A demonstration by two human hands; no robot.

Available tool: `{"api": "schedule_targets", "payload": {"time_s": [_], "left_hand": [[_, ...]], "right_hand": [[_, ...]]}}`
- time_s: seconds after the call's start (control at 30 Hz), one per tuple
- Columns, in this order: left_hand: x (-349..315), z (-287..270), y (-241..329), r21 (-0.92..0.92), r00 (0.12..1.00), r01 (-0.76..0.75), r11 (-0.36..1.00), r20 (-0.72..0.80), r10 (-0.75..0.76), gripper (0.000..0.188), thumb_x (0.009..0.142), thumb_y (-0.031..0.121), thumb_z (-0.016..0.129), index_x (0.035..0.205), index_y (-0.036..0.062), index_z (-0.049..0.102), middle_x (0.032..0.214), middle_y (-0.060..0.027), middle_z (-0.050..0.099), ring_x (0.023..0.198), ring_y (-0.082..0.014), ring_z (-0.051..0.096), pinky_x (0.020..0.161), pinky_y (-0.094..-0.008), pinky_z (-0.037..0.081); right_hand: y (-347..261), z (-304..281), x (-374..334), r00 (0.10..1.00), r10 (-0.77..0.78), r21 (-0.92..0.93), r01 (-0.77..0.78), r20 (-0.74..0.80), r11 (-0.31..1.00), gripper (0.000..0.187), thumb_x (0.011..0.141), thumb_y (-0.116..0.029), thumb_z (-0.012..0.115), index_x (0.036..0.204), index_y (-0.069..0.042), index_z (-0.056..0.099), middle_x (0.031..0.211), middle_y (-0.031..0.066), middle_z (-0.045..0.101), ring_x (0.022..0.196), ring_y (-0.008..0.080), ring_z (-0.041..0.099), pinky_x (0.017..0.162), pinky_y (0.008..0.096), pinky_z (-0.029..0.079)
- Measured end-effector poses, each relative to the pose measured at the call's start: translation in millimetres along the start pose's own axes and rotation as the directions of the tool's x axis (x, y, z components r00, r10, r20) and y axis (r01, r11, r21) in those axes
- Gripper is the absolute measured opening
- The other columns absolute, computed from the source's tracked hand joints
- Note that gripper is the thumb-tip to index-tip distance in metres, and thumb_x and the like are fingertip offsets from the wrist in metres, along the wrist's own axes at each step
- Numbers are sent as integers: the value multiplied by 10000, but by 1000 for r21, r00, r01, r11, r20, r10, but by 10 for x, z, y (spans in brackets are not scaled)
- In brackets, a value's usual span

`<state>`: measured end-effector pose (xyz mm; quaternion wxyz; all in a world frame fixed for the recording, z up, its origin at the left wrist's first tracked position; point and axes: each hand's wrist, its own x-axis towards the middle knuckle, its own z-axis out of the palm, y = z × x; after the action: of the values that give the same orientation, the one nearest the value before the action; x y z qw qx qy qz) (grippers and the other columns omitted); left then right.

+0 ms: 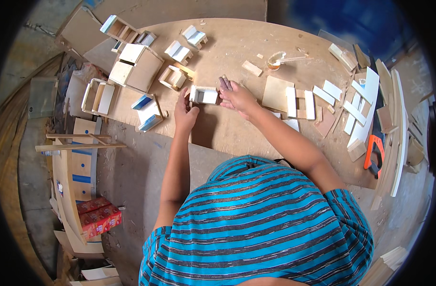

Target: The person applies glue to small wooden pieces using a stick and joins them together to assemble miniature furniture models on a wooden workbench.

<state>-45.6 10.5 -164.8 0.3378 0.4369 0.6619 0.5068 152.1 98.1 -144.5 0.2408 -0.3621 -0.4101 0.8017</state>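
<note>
A small open-fronted wooden box (204,95) with white inner faces stands on the workbench between my hands. My left hand (184,113) is at its left side, fingers stretched upward and thumb apart, holding nothing. On the other side, my right hand (240,99) is closed, and a short dark brown piece shows at its fingertips, too small to name. Just beyond my left hand sits a small wooden chair-like piece (173,77). Two similar pieces with white faces, a nearer one (178,52) and a farther one (195,36), stand behind it.
The plywood workbench (227,52) also bears a larger wooden box (136,68), a blue-and-white piece (148,113) and a glue tub (275,61) with a stick. Right of my forearm lie white strips (355,113) and an orange-handled saw (374,156). A red package (100,218) sits at lower left.
</note>
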Motion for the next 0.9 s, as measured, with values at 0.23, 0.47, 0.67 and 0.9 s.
{"api": "schedule_targets", "payload": {"time_s": [0.23, 0.47, 0.67, 0.9], "left_hand": [[17, 83, -285, 254, 967, -221, 941, -69, 246, 880, 587, 66, 636, 1421, 92, 357, 1257, -202, 496, 1183, -309, 470, 1038, -394, 363], [49, 77, -367, 206, 962, -198, 958, -145, 230, 658, 755, 128, 677, 1370, 83, 447, 1230, -211, 511, 1110, -313, 536, 984, -375, 413], [-53, 92, -187, 239, 965, -167, 957, -159, 208, 441, 842, 108, 617, 1276, 56, 557, 1177, -202, 573, 1101, -292, 563, 953, -352, 433], [-136, 56, -242, 265, 962, -185, 946, -146, 229, 516, 786, 100, 647, 1293, 75, 553, 1195, -199, 583, 1116, -287, 564, 970, -352, 426]], "right_hand": [[67, 35, -53, 1000, -24, 17, 25, -5, 1000, 493, 930, -236, 546, 1352, -83, 341, 1289, 54, 464, 1166, 187, 474, 968, 410, 434], [105, 70, -38, 997, -68, 13, 68, -40, 998, 458, 935, -262, 553, 1316, -77, 378, 1279, 21, 466, 1140, 149, 481, 942, 409, 448], [127, 51, -30, 995, -88, 9, 88, -40, 996, 438, 943, -272, 553, 1301, -76, 394, 1291, 27, 462, 1133, 149, 481, 925, 398, 460], [94, 99, -69, 997, -62, 47, 65, -56, 997, 409, 935, -220, 567, 1300, -111, 419, 1231, 5, 491, 1102, 122, 497, 960, 371, 450]]}}
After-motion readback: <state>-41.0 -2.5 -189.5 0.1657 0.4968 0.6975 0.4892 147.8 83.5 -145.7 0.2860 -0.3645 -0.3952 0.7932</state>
